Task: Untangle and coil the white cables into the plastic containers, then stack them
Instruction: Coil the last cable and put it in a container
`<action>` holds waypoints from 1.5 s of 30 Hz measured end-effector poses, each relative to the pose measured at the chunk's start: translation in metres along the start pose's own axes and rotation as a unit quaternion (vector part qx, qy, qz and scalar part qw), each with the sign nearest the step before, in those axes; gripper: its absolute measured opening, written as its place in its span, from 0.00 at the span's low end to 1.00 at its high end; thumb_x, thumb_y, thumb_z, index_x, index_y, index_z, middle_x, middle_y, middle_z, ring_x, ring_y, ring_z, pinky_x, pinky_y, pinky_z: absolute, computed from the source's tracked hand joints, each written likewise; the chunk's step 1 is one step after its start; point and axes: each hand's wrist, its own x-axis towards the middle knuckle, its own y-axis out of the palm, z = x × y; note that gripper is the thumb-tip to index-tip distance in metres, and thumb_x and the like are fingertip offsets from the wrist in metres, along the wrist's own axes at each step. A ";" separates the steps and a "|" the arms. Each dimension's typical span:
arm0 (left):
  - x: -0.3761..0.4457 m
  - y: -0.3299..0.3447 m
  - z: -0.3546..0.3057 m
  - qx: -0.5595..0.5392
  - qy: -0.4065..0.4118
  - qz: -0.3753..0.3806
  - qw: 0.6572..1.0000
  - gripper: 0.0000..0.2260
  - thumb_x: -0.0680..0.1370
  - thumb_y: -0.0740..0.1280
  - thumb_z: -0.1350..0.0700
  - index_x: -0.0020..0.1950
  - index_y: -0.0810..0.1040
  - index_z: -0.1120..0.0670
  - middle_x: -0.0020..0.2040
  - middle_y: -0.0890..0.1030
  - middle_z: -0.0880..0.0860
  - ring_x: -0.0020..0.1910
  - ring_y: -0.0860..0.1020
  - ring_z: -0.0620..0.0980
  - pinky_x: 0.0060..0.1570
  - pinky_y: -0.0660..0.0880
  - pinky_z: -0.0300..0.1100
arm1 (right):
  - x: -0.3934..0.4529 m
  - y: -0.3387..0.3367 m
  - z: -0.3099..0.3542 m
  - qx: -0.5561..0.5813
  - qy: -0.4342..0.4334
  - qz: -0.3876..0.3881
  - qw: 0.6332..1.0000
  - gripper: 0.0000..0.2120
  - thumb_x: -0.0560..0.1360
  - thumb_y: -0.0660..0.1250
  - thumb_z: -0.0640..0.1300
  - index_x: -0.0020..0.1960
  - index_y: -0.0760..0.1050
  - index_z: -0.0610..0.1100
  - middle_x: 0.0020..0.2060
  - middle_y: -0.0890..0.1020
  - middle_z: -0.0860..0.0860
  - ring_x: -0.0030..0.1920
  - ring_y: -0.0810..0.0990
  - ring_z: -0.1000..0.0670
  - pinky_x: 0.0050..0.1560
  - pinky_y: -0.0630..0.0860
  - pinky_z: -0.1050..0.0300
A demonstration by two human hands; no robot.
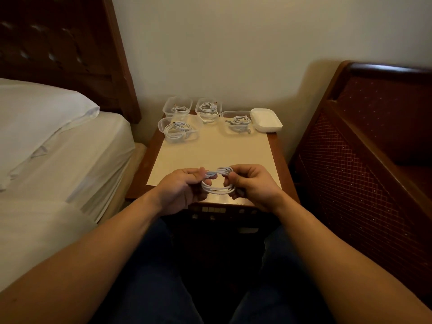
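Note:
A coiled white cable (218, 189) hangs between my two hands above the near edge of the bedside table (273, 148). My left hand (184, 190) pinches its left side and my right hand (252, 184) grips its right side. At the back of the table stand several clear plastic containers, each with a coiled white cable inside: a back-left container (177, 106), a back-middle container (208, 108), a front-left container (177, 130) and a right container (236, 122). A stack of white lids (266, 119) lies at the back right.
A cream mat (210, 150) covers most of the table top. A bed with a white pillow (35, 118) is on the left, a dark wooden bench (374, 141) on the right, and a wall behind.

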 end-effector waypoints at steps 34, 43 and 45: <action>0.094 -0.098 -0.066 0.342 0.185 -0.388 0.836 0.11 0.83 0.64 0.50 0.61 0.81 0.52 0.51 0.81 0.47 0.49 0.78 0.46 0.46 0.75 0.41 | 0.147 0.023 -0.004 -0.091 0.053 -0.178 0.978 0.06 0.79 0.71 0.39 0.44 0.84 0.40 0.36 0.84 0.41 0.31 0.82 0.48 0.37 0.84 0.52; 0.165 -0.134 -0.100 0.356 0.101 -0.411 0.833 0.15 0.84 0.61 0.53 0.68 0.75 0.57 0.62 0.80 0.56 0.61 0.77 0.58 0.52 0.72 0.47 | 0.190 0.005 0.000 -0.018 0.042 -0.243 0.969 0.07 0.80 0.69 0.40 0.47 0.84 0.40 0.38 0.84 0.44 0.35 0.82 0.47 0.40 0.84 0.52; 0.172 -0.134 -0.095 0.374 0.117 -0.402 0.828 0.11 0.82 0.63 0.55 0.61 0.79 0.57 0.54 0.81 0.53 0.53 0.78 0.55 0.48 0.73 0.46 | 0.197 0.000 0.001 -0.013 0.038 -0.249 0.968 0.07 0.80 0.69 0.41 0.48 0.84 0.40 0.38 0.84 0.44 0.35 0.82 0.47 0.39 0.83 0.54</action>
